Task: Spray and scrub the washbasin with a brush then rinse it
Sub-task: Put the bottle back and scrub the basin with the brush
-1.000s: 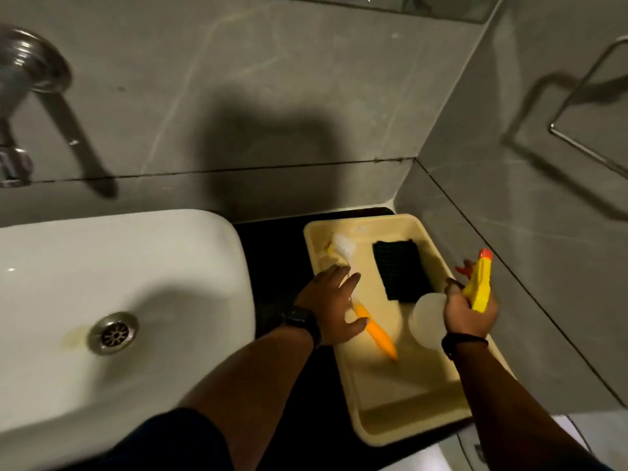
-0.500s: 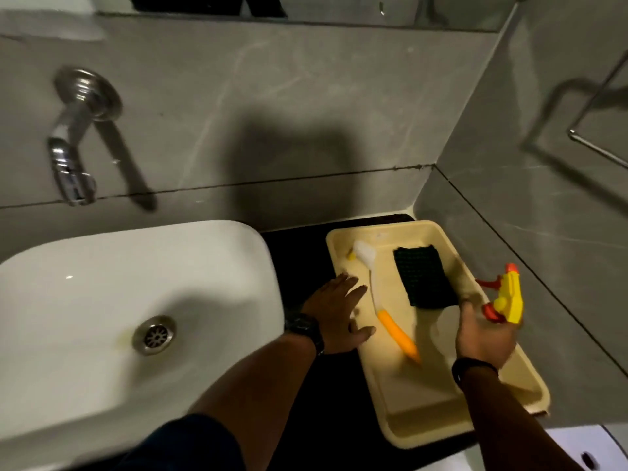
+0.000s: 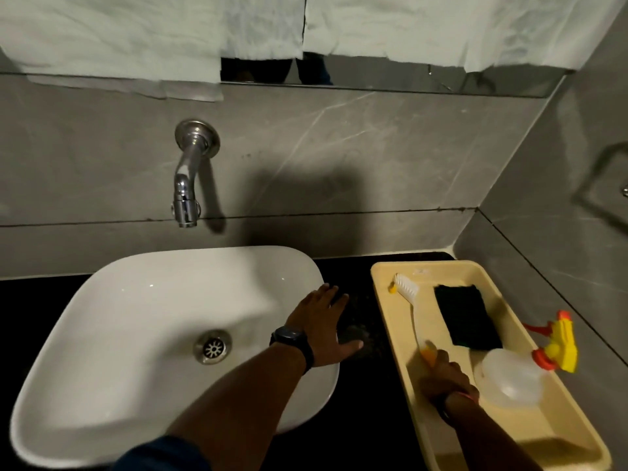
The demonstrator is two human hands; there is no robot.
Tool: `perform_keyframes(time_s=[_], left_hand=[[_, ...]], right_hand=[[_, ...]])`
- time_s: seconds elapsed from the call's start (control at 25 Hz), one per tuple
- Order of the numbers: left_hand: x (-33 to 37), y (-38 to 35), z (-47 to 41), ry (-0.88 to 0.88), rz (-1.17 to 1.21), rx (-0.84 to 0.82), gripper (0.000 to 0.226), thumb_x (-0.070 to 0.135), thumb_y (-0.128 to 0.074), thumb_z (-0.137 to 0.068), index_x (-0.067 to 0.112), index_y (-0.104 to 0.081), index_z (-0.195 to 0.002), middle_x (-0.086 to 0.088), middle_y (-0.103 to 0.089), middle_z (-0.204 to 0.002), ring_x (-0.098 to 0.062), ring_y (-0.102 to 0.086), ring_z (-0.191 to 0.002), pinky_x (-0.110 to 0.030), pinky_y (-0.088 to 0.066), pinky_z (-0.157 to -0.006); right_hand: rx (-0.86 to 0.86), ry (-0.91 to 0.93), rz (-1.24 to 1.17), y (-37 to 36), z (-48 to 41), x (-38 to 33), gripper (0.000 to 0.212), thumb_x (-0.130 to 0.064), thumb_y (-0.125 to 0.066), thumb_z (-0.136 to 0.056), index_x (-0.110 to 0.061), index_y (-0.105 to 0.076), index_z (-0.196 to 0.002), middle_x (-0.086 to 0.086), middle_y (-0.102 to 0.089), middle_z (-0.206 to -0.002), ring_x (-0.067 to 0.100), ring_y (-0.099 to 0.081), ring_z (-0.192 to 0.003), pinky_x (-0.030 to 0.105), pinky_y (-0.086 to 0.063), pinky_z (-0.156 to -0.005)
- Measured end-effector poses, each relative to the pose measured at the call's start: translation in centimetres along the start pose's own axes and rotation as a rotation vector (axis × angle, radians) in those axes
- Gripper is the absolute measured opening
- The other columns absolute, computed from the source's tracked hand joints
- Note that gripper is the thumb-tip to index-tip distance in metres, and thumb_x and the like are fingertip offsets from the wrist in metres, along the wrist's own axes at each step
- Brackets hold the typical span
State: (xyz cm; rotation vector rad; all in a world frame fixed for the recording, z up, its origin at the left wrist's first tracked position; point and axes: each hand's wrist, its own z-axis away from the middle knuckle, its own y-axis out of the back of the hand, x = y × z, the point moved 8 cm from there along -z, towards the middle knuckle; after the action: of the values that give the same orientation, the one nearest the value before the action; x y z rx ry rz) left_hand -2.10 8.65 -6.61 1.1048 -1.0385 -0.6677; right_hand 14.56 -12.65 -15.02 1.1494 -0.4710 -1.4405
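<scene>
A white washbasin (image 3: 136, 334) with a metal drain (image 3: 213, 346) sits on a black counter. Right of it, a cream tray (image 3: 384, 277) holds a white brush (image 3: 407, 294) with an orange handle, a dark scrub pad (image 3: 467, 316) and a clear spray bottle (image 3: 513, 379) with a yellow and orange trigger, lying on its side. My left hand (image 3: 323, 329) rests flat, fingers spread, on the basin's right rim and the counter. My right hand (image 3: 445, 379) is in the tray, closed over the brush's orange handle end.
A chrome tap (image 3: 187, 185) juts from the grey tiled wall above the basin. A mirror strip partly covered with white paper (image 3: 170, 35) runs along the top. The side wall stands close to the tray's right edge.
My right hand has set the spray bottle down in the tray and moved left onto the brush handle. My left hand has shifted from the tray edge to the basin rim. The view has tilted up.
</scene>
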Motion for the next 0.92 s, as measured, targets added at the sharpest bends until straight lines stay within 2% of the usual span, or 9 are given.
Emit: perform_keyframes(time_s=[0.08, 0.2, 0.36, 0.44, 0.52, 0.6, 0.68, 0.76, 0.92], left_hand=[[0.7, -1.1, -0.6, -0.003, 0.019, -0.024, 0.092, 0.071, -0.045, -0.076, 0.023, -0.009, -0.146, -0.004, -0.003, -0.159, -0.022, 0.005, -0.146, -0.038, 0.0, -0.116], [1.4, -2.1, -1.1, -0.001, -0.022, -0.019, 0.09, 0.07, -0.043, -0.077, 0.021, -0.012, -0.145, -0.005, -0.003, -0.159, -0.022, 0.008, -0.145, -0.038, 0.003, -0.117], [1.1, -2.5, -1.3, -0.007, -0.081, 0.006, 0.089, 0.067, -0.042, -0.079, 0.019, -0.01, -0.146, -0.006, 0.0, -0.159, -0.022, 0.011, -0.145, -0.037, 0.005, -0.117], [1.2, -2.7, -1.3, -0.004, -0.096, -0.009, 0.091, 0.068, -0.041, -0.078, 0.018, -0.007, -0.146, -0.006, 0.001, -0.159, -0.022, 0.011, -0.145, -0.037, 0.006, -0.117], [1.4, -2.6, -1.3, -0.011, -0.08, -0.035, 0.095, 0.071, -0.04, -0.076, 0.018, -0.005, -0.146, -0.005, 0.001, -0.159, -0.021, 0.011, -0.145, -0.037, 0.006, -0.116], [1.2, -1.8, -0.7, -0.034, -0.033, -0.052, 0.098, 0.076, -0.038, -0.074, 0.021, -0.002, -0.146, -0.004, 0.002, -0.159, -0.02, 0.009, -0.145, -0.034, 0.005, -0.115], [-0.5, 0.6, 0.8, -0.039, -0.011, 0.019, 0.094, 0.076, -0.035, -0.076, 0.022, -0.004, -0.146, -0.003, -0.001, -0.159, -0.018, 0.006, -0.145, -0.032, 0.004, -0.113], [-5.2, 4.0, 3.8, 0.029, -0.015, 0.158, 0.085, 0.07, -0.036, -0.081, 0.021, -0.011, -0.146, -0.004, -0.009, -0.159, -0.019, -0.001, -0.146, -0.033, -0.002, -0.116], [-19.5, 9.5, 13.5, 0.359, -0.1, 0.341, 0.073, 0.054, -0.044, -0.087, 0.014, -0.022, -0.144, -0.009, -0.024, -0.155, -0.024, -0.013, -0.145, -0.038, -0.013, -0.118]], right_hand=[[-0.039, 0.035, 0.121, -0.6, -0.9, 0.3, 0.049, -0.041, -0.038, -0.099, -0.013, -0.033, -0.14, 0.019, -0.049, -0.13, 0.038, -0.048, -0.123, 0.046, -0.036, -0.105], [-0.043, 0.116, 0.181, -0.6, -1.7, -0.1, 0.051, -0.037, -0.049, -0.097, -0.007, -0.036, -0.136, 0.021, -0.054, -0.129, 0.036, -0.054, -0.117, 0.04, -0.043, -0.099], [0.05, 0.017, -0.032, 0.7, -1.0, 0.0, 0.048, -0.047, -0.053, -0.089, -0.015, -0.055, -0.125, 0.019, -0.066, -0.113, 0.036, -0.06, -0.094, 0.038, -0.045, -0.08], [0.092, -0.095, -0.248, 1.8, -0.5, 0.2, 0.041, -0.048, -0.055, -0.086, -0.012, -0.064, -0.104, 0.019, -0.066, -0.098, 0.032, -0.056, -0.079, 0.039, -0.047, -0.075], [0.058, -0.146, -0.521, 2.5, 0.4, -0.5, 0.039, -0.05, -0.058, -0.085, -0.012, -0.057, -0.074, 0.013, -0.058, -0.072, 0.027, -0.05, -0.06, 0.042, -0.048, -0.064], [0.018, -0.109, -0.715, 3.7, 2.2, -2.9, 0.049, -0.054, -0.058, -0.084, -0.017, -0.043, -0.056, 0.002, -0.042, -0.048, 0.018, -0.035, -0.037, 0.029, -0.035, -0.043], [-0.008, -0.029, -0.798, 5.4, 4.4, -6.6, 0.053, -0.059, -0.057, -0.083, -0.021, -0.039, -0.05, -0.003, -0.033, -0.04, 0.014, -0.025, -0.029, 0.018, -0.022, -0.038], [-0.081, 0.084, -0.7, 6.3, 7.3, -11.7, 0.057, -0.062, -0.055, -0.083, -0.021, -0.039, -0.046, -0.004, -0.033, -0.037, 0.013, -0.024, -0.027, 0.014, -0.019, -0.036], [-0.275, 0.2, -0.339, 2.1, 13.6, -21.2, 0.055, -0.054, -0.053, -0.09, -0.015, -0.043, -0.053, -0.006, -0.034, -0.027, 0.011, -0.026, -0.019, 0.01, -0.019, -0.031]])
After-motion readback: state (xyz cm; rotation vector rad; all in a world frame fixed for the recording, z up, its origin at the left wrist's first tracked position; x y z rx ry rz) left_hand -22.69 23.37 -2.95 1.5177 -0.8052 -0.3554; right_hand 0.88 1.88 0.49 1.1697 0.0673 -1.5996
